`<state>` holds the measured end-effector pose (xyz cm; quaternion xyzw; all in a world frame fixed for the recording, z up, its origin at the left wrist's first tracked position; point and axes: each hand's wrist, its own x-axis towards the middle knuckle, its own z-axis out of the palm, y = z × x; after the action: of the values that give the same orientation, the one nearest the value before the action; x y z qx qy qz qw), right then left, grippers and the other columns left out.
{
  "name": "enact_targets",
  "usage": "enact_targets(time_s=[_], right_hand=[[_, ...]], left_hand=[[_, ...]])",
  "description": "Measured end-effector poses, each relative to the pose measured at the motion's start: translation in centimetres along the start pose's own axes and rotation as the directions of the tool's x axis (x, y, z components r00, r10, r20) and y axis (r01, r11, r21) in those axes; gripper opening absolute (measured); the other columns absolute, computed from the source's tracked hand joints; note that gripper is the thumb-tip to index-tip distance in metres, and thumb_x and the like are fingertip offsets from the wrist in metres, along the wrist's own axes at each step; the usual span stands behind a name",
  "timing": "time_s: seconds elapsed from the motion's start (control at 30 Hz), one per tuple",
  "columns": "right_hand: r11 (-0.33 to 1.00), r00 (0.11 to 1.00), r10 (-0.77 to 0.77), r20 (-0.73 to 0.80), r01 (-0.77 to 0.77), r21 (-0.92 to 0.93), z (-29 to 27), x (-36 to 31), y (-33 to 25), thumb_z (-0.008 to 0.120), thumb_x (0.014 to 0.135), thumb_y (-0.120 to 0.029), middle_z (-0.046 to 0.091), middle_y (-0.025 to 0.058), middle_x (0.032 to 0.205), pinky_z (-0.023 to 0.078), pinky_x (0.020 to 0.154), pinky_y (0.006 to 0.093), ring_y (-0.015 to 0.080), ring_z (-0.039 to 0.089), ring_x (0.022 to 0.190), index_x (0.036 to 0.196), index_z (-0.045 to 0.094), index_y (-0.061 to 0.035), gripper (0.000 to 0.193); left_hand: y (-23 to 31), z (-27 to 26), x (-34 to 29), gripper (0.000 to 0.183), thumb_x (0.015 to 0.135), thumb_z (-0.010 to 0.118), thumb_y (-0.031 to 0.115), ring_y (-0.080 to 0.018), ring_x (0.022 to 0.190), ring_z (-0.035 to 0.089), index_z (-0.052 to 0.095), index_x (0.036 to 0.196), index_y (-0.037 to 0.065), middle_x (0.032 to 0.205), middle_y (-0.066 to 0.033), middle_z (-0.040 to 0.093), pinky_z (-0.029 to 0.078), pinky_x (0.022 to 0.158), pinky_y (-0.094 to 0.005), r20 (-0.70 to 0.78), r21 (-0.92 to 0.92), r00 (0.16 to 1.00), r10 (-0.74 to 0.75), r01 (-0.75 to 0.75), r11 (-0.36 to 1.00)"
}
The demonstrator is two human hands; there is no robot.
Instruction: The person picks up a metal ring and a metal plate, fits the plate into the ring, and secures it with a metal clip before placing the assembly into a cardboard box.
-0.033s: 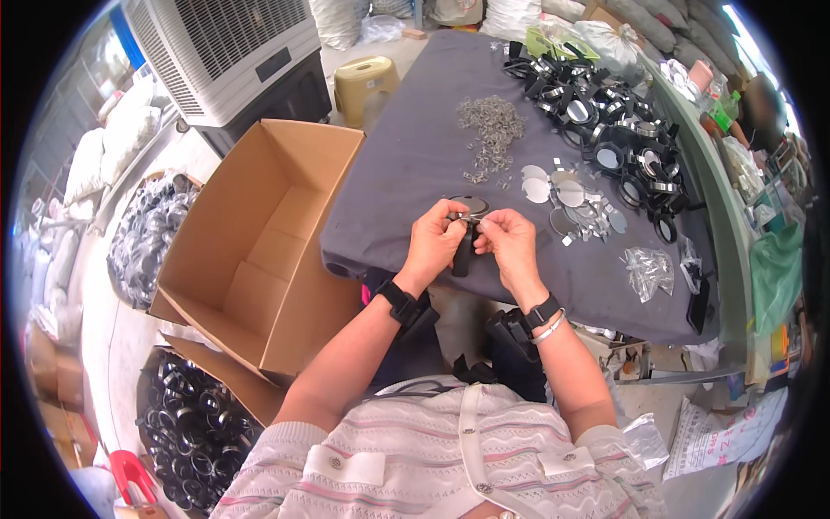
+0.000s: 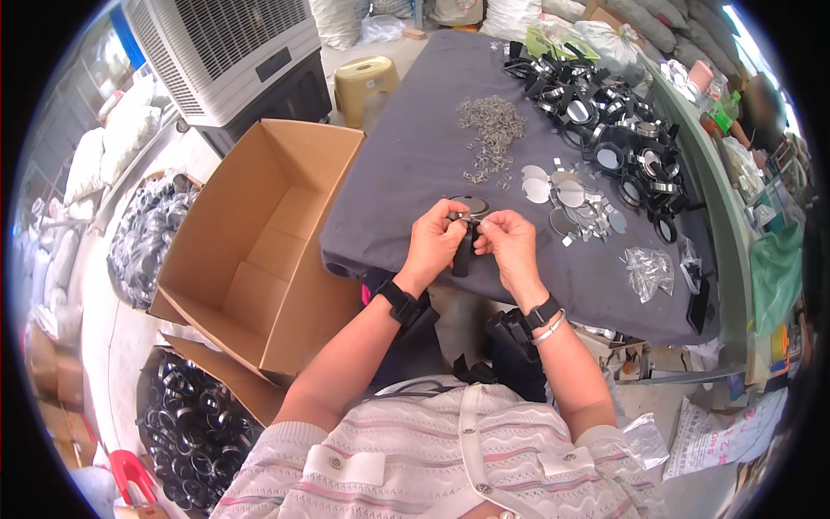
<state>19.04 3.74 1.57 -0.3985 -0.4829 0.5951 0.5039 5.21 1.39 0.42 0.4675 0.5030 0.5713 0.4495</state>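
1. The grey cloth-covered table (image 2: 415, 156) serves as the landmark; both hands work just above its near edge.
2. The left hand (image 2: 435, 245) is closed around a small black mirror assembly (image 2: 465, 232), fingers curled over its dark handle, which hangs down past the table's near edge.
3. The right hand (image 2: 510, 246) pinches the same assembly from the other side, thumb and forefinger narrowed at its top; what lies between those fingertips is too small to tell, possibly a metal clip.
4. The round face of the assembly shows just beyond the knuckles, toward the table's middle.
5. A heap of small metal clips (image 2: 493, 130) lies farther in on the table, past the hands.
6. Loose round mirror discs (image 2: 566, 195) are spread on the table to the right of the hands.
7. A pile of finished black-framed mirrors (image 2: 605, 112) fills the table's far right part.
8. An open cardboard box (image 2: 259, 233) stands off the table's left edge.
9. A large fan unit (image 2: 233, 52) stands beyond the box, off the table's far left corner.
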Motion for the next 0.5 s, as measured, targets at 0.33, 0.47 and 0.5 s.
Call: enact_targets(time_s=[0.33,0.47,0.5], right_hand=[[0.992,0.99,0.12,0.073,-0.118,-0.042,-0.1,0.1,-0.5,0.057,0.086,-0.002,0.06,0.0049,0.069,0.049,0.049,0.0228,0.0101,0.057,0.054,0.085,0.059,0.0017,0.004],[0.983,0.997,0.016,0.08,-0.001,-0.185,-1.4,0.8,-0.9,0.059,0.086,-0.003,0.06,0.0043,0.069,0.049,0.049,0.0225,0.0099,0.057,0.054,0.086,0.059,-0.0003,0.003],[0.982,0.998,0.004,0.068,0.009,-0.187,-2.0,1.2,-1.0,0.059,0.086,-0.003,0.06,0.004,0.069,0.049,0.048,0.0224,0.0096,0.057,0.054,0.086,0.059,-0.0007,0.003]], left_hand=[[0.0,-0.3,0.2,0.014,0.087,0.051,0.006,-0.0036,0.045,0.047,0.059,0.099,0.006,0.06,0.0018,0.055,0.038,0.037,-0.0216,0.004,-0.029,1.0,-0.017,0.017,0.999],[0.2,1.0,0.5,0.014,0.09,0.05,0.006,-0.0048,0.045,0.047,0.058,0.101,0.006,0.06,0.0015,0.054,0.037,0.036,-0.0217,0.025,-0.035,0.999,0.02,-0.019,0.999],[0.3,1.4,0.6,0.014,0.09,0.05,0.007,-0.0049,0.044,0.046,0.058,0.101,0.006,0.06,0.0018,0.053,0.036,0.036,-0.0217,0.032,-0.006,0.999,0.029,-0.029,1.0]])
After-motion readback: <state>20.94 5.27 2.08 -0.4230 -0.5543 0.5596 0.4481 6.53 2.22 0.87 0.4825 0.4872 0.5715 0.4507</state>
